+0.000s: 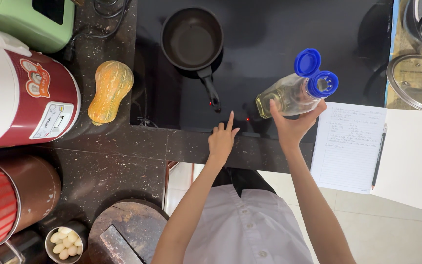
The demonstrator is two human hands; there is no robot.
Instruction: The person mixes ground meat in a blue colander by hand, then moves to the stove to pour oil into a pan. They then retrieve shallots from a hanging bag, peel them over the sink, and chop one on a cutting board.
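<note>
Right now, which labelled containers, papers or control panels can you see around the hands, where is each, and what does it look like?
Oil bottle: held by the right hand over the black cooktop; clear, yellowish liquid, blue flip cap open.
Cooktop controls: small red lights under the left hand, front edge.
Rice cooker: far left counter; red and white, cartoon sticker, pale label panel.
Lined sheet: right of the cooktop; white, handwritten, pencil beside it.

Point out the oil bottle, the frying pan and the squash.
oil bottle [289, 95]: head view, on its clear body.
frying pan [191, 39]: head view, on its dark inner base.
squash [109, 90]: head view, on its orange middle.
</note>
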